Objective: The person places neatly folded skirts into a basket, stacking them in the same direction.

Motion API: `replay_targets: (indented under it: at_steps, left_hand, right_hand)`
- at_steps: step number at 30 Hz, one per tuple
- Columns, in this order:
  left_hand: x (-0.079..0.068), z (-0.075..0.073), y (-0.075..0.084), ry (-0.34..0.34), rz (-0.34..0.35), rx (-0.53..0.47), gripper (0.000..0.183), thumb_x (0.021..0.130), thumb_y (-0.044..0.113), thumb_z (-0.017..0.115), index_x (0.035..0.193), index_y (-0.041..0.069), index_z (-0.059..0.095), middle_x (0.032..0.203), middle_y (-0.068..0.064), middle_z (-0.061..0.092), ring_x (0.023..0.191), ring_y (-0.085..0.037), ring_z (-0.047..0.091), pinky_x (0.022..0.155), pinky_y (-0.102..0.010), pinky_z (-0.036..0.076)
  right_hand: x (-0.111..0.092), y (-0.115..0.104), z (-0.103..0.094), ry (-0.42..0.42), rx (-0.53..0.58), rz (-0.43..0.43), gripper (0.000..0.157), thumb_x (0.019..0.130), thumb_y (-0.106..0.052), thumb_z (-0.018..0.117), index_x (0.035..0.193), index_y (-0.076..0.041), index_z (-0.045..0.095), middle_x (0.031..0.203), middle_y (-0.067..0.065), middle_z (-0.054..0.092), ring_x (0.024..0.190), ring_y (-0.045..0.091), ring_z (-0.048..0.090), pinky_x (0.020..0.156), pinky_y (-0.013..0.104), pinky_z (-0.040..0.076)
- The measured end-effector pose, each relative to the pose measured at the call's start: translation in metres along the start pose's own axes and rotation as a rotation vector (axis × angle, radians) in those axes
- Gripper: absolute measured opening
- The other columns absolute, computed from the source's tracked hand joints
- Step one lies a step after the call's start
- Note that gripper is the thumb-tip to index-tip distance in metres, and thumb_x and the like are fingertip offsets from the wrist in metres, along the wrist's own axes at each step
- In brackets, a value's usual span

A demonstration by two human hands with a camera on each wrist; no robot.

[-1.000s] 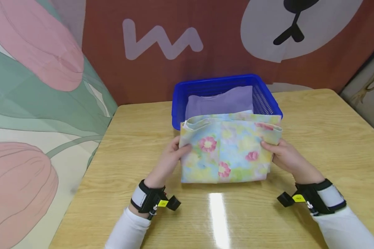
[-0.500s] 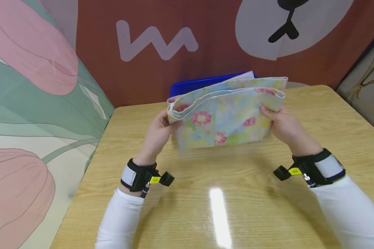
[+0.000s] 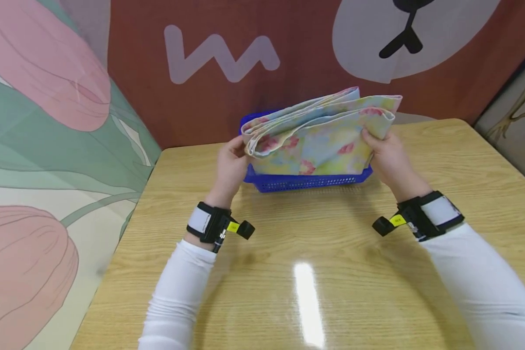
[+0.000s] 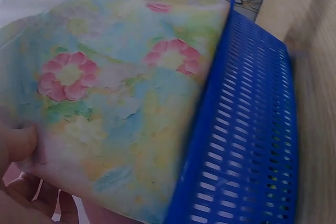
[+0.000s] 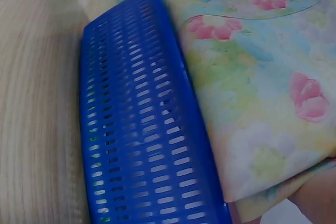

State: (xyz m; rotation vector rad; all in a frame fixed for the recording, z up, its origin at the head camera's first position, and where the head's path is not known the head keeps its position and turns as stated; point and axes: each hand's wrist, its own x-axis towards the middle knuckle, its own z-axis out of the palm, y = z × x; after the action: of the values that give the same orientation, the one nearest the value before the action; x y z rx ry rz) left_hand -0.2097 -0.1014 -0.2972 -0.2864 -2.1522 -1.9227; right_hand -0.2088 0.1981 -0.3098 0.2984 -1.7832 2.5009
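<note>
Between both hands is a folded floral cloth (image 3: 323, 146), pastel yellow and blue with pink flowers, its layered folds facing up. My left hand (image 3: 232, 167) pinches its left end, thumb in front and fingers behind, as the left wrist view also shows. At the other end my right hand (image 3: 389, 158) grips it with the thumb pressed on the front face. The cloth stands over the blue basket (image 3: 306, 183), its lower edge at the basket's front rim. In the right wrist view the cloth (image 5: 262, 77) lies along the perforated basket wall (image 5: 142, 129). The basket's inside is hidden.
The basket stands near the back of a wooden table (image 3: 262, 272). A brown printed hanging (image 3: 306, 63) rises right behind it. At the left is a wall covering with large printed tulips (image 3: 43, 170).
Both hands have lifted the floral cloth from in front of the basket and carried it away from me, over the basket. The lilac cloth seen inside the basket earlier is now covered.
</note>
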Motion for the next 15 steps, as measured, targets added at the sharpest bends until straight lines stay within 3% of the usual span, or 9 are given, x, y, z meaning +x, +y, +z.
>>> replay_targets:
  at_steps: [3, 6, 8, 10, 15]
  left_hand:
    - [0.002, 0.003, -0.010, 0.011, 0.012, 0.002, 0.032, 0.088, -0.014, 0.055, 0.119, -0.012, 0.063, 0.119, -0.028, 0.065, 0.088, 0.000, 0.061, 0.071, -0.014, 0.048]
    - [0.004, 0.005, -0.015, 0.017, 0.027, 0.015, 0.032, 0.087, -0.015, 0.055, 0.118, -0.013, 0.063, 0.119, -0.030, 0.065, 0.089, -0.001, 0.061, 0.073, -0.013, 0.049]
    - [0.005, 0.006, -0.019, 0.021, 0.031, 0.011, 0.034, 0.084, -0.017, 0.054, 0.117, -0.015, 0.063, 0.118, -0.031, 0.065, 0.090, -0.003, 0.062, 0.075, -0.014, 0.049]
    - [0.006, 0.007, -0.022, 0.017, 0.033, 0.024, 0.034, 0.084, -0.018, 0.054, 0.116, -0.015, 0.063, 0.118, -0.031, 0.065, 0.093, -0.006, 0.063, 0.076, -0.014, 0.049]
    - [0.014, 0.008, -0.031, -0.012, 0.016, 0.089, 0.039, 0.087, -0.015, 0.056, 0.125, -0.011, 0.061, 0.127, -0.027, 0.063, 0.108, -0.019, 0.062, 0.081, -0.017, 0.048]
  right_hand:
    - [0.001, 0.004, -0.002, -0.009, -0.002, -0.012, 0.032, 0.100, -0.024, 0.055, 0.131, -0.018, 0.048, 0.124, -0.010, 0.054, 0.127, 0.010, 0.046, 0.122, 0.031, 0.028]
    - [0.004, 0.005, -0.003, -0.011, -0.041, -0.027, 0.028, 0.100, -0.025, 0.056, 0.127, -0.020, 0.051, 0.120, -0.010, 0.057, 0.117, 0.004, 0.054, 0.108, 0.022, 0.043]
    - [0.007, 0.004, -0.004, -0.005, -0.088, -0.019, 0.028, 0.100, -0.027, 0.056, 0.127, -0.020, 0.053, 0.117, -0.011, 0.059, 0.111, 0.002, 0.056, 0.099, 0.020, 0.046]
    - [0.011, 0.003, -0.006, 0.015, -0.173, 0.008, 0.032, 0.100, -0.031, 0.056, 0.130, -0.020, 0.053, 0.114, -0.014, 0.060, 0.109, 0.001, 0.057, 0.102, 0.024, 0.045]
    - [0.025, 0.004, -0.009, 0.064, -0.452, 0.136, 0.054, 0.100, -0.043, 0.050, 0.147, -0.016, 0.045, 0.105, -0.023, 0.058, 0.114, 0.006, 0.054, 0.119, 0.049, 0.031]
